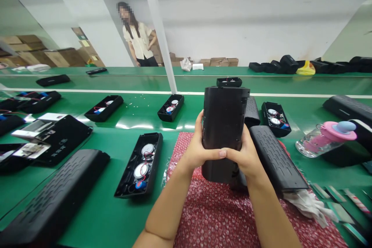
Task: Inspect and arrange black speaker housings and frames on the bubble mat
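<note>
Both my hands are wrapped round a black speaker housing (223, 120), held upright above the red bubble wrap (215, 213). My left hand (200, 147) grips its left side and my right hand (245, 149) its right side. The two thumbs meet across the smooth face turned towards me. The housing's far side is hidden. Right of it lies a black speaker cover (276, 159) with a pattern of slots. To the left, an open speaker shell (141, 166) shows two round white-backed drivers, red wires and a blue part.
More open shells (171, 107) lie on the green bench (139, 124). A long black cover (55, 197) sits at left front. At right are a pink-topped bottle (327, 137), a white cloth (310, 205) and small tools. A person (141, 42) stands beyond the bench near a white post (159, 27).
</note>
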Demonstrator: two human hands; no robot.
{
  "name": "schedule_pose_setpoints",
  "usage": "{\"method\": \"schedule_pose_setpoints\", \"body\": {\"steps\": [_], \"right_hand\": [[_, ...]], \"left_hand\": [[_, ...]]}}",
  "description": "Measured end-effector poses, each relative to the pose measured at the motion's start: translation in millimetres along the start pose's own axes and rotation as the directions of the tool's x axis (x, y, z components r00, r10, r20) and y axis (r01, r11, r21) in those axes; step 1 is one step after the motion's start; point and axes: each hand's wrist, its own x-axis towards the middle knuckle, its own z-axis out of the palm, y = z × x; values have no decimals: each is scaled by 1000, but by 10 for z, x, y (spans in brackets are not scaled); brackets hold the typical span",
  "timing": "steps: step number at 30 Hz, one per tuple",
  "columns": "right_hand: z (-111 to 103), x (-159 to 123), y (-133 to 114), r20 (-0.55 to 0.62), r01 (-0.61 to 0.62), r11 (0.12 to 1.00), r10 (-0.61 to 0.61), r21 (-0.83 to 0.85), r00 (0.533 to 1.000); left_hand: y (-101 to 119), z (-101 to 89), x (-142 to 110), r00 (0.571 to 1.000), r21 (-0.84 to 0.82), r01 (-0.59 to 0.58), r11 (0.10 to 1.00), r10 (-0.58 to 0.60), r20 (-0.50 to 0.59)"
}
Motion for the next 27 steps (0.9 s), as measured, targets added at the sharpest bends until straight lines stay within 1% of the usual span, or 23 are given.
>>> {"method": "schedule_pose_setpoints", "body": {"steps": [7, 13, 21, 27], "right_hand": [[-3, -7, -14, 12, 13, 1000, -13, -12, 1000], [-7, -5, -16, 29, 19, 1000, -19, 5, 999], [-39, -18, -19, 42, 10, 1000, -9, -24, 999], [-33, -25, -25, 48, 11, 999, -9, -33, 999]], "left_hand": [[-3, 21, -16, 1000, 22, -15, 1000, 16, -26], [23, 22, -16, 1000, -2, -21, 1000, 21, -4], [42, 33, -27, 1000, 6, 3, 1000, -3, 20], [49, 31, -31, 1000, 2, 6, 1000, -6, 8]]}}
